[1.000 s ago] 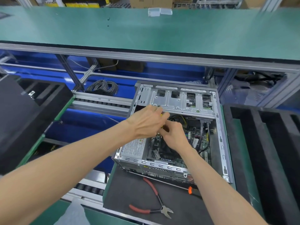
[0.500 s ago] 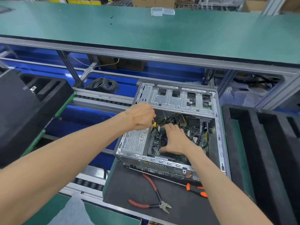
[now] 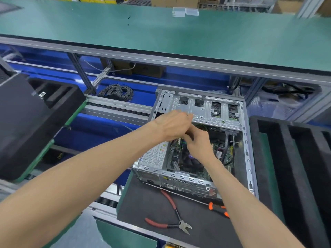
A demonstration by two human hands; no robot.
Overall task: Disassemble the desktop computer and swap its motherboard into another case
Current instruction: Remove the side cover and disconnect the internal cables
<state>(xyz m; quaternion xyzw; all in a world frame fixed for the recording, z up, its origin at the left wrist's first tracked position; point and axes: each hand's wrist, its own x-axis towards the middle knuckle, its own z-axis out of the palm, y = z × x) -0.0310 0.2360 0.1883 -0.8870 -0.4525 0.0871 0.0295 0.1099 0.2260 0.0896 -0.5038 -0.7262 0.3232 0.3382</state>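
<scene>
The open desktop case point(image 3: 245, 140) lies on its side on a dark mat. Inside it I see the green motherboard point(image 3: 224, 154), the power supply point(image 3: 155, 156) with a white label at the left, and the metal drive cage point(image 3: 206, 109) at the far end. My left hand point(image 3: 171, 126) and my right hand point(image 3: 199, 146) meet just below the drive cage, above the board. Both have curled fingers and grip a cable bundle between them. The bundle itself is mostly hidden and blurred.
Red-handled cutters point(image 3: 172, 221) and an orange-handled screwdriver point(image 3: 217, 210) lie on the mat point(image 3: 143, 203) in front of the case. A black foam tray point(image 3: 295, 167) stands at the right and another black foam block point(image 3: 26, 122) at the left. A cable coil point(image 3: 116, 92) lies behind.
My right hand has lifted off the motherboard and come up to my left hand. My left hand has moved slightly toward the drive cage. The hands are now joined on the cables.
</scene>
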